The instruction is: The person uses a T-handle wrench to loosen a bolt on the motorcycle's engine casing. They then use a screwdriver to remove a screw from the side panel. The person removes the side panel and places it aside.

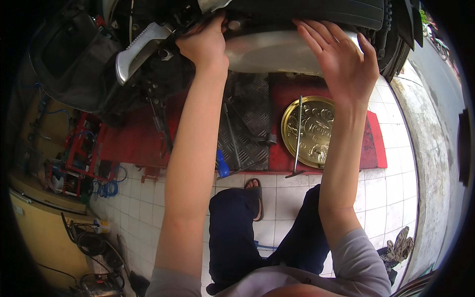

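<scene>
Head cam: silver panel (269, 53) runs L-R btwn your hands, just L of your R hand's (346, 67) fingers, straight, thumb apart, nothing gripped; R overlaps it, nearer. L hand (204, 45) curls at its L end, grip hidden, can't tell.

One fisheye (worn on the head) looks down over both nearby hands (346, 64).

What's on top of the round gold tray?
A metal T-handled tool lies across the left part of the embossed gold tray. The right forearm blocks the tray's right side from view, so anything lying there cannot be seen.
</scene>
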Demonstrator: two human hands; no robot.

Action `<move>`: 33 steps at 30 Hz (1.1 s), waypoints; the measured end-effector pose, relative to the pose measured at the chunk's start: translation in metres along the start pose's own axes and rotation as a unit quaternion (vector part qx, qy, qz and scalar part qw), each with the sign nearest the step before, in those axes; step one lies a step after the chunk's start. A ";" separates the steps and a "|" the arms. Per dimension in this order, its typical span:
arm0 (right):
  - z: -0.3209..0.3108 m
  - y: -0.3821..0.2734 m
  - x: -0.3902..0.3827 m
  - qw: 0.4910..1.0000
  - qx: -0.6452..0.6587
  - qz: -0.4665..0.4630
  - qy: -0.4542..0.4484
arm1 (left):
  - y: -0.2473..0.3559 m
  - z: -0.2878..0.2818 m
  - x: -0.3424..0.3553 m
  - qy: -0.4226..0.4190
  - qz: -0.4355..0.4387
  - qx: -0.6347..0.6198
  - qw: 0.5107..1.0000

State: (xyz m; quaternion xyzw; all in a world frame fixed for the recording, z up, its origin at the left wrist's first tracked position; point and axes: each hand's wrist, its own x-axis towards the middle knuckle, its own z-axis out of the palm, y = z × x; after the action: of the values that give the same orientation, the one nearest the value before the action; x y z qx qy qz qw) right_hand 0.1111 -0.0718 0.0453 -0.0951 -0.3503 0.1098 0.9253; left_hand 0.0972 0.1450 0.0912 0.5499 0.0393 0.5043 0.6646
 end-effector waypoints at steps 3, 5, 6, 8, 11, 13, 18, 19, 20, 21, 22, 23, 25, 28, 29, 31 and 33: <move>0.000 0.001 0.000 1.000 0.005 0.000 -0.001 | 0.005 -0.001 -0.002 -0.004 -0.027 0.009 1.000; -0.001 0.000 0.000 1.000 -0.001 -0.001 -0.005 | 0.003 -0.002 -0.001 -0.002 -0.054 0.009 0.998; -0.001 0.001 0.000 1.000 0.000 -0.001 -0.004 | 0.001 -0.002 0.000 -0.006 -0.043 0.012 0.999; 0.001 0.002 0.000 1.000 0.005 -0.001 -0.005 | -0.001 -0.002 0.003 -0.015 -0.015 0.018 1.000; 0.000 0.001 0.000 1.000 0.010 0.001 -0.006 | -0.002 -0.001 0.001 -0.017 0.023 -0.019 0.999; 0.001 0.001 0.000 1.000 -0.028 -0.004 -0.010 | 0.001 0.002 -0.003 0.004 -0.018 -0.029 0.999; 0.002 0.001 -0.001 0.999 -0.031 -0.004 -0.010 | -0.004 -0.003 0.002 -0.020 0.014 0.006 1.000; -0.001 0.001 0.000 1.000 -0.012 -0.002 -0.011 | -0.003 -0.002 0.000 -0.020 0.013 0.009 1.000; -0.003 0.000 0.001 1.000 0.007 0.000 -0.011 | -0.003 -0.001 -0.001 -0.020 0.012 0.011 1.000; -0.003 0.000 0.001 1.000 0.007 -0.001 -0.011 | -0.002 0.001 -0.002 -0.009 0.000 -0.001 1.000; -0.003 0.000 0.000 1.000 0.008 -0.001 -0.010 | -0.002 0.002 -0.002 0.004 -0.013 -0.012 1.000; -0.003 0.000 0.000 1.000 0.008 -0.001 -0.009 | -0.002 0.002 -0.002 0.016 -0.025 -0.023 0.999; -0.003 0.001 0.001 1.000 0.005 -0.002 -0.012 | -0.001 0.002 -0.001 -0.002 -0.002 -0.015 1.000; -0.002 0.001 0.000 1.000 0.000 -0.004 -0.014 | 0.001 0.003 -0.003 -0.003 -0.004 -0.005 1.000; -0.002 0.001 0.000 1.000 -0.002 -0.005 -0.015 | 0.003 0.005 -0.006 0.001 -0.011 -0.003 1.000; -0.001 0.000 0.000 1.000 -0.004 -0.005 -0.009 | 0.005 0.005 -0.006 0.004 -0.021 -0.009 1.000; 0.000 0.000 0.000 1.000 -0.005 -0.003 -0.004 | 0.005 0.006 -0.006 0.011 -0.016 -0.007 1.000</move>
State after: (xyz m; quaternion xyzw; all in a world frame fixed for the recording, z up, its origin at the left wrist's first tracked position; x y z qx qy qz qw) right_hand 0.1114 -0.0717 0.0451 -0.0984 -0.3543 0.1059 0.9239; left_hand 0.0946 0.1362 0.0941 0.5389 0.0519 0.4997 0.6762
